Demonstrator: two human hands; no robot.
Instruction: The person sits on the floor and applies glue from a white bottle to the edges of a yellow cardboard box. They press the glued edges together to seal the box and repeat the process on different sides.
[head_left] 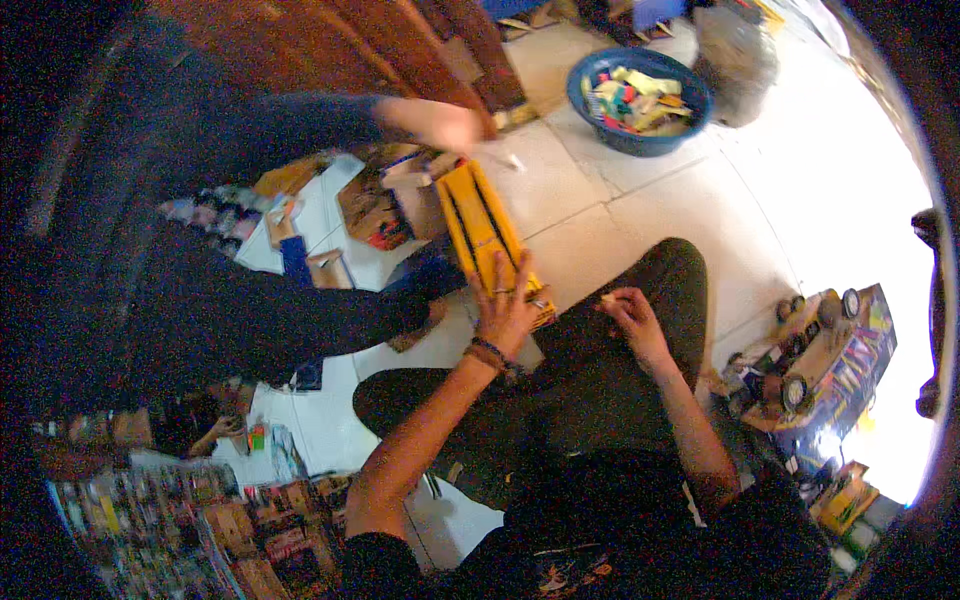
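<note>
A long yellow box-shaped piece with black stripes (478, 212), possibly a toy vehicle body, slants over the floor in front of me. My left hand (508, 315) grips its near end, the fingers spread over the top and side. To the right, above my bent leg, my right hand (632, 318) is closed in a pinch. A tiny pale bit shows at its fingertips, too small to name. Another person's hand (435, 123), smeared by motion, is close to the far end of the yellow piece. A small white thing (512, 160) near that hand is blurred.
A dark blue basin (640, 140) holds colourful scraps. At right, a toy vehicle with wheels (795, 390) stands by a printed box (850, 365). An open cardboard box (375, 205) and the other person's dark-clothed leg (330, 325) are at left. Crowded small goods (150, 520) fill the lower left.
</note>
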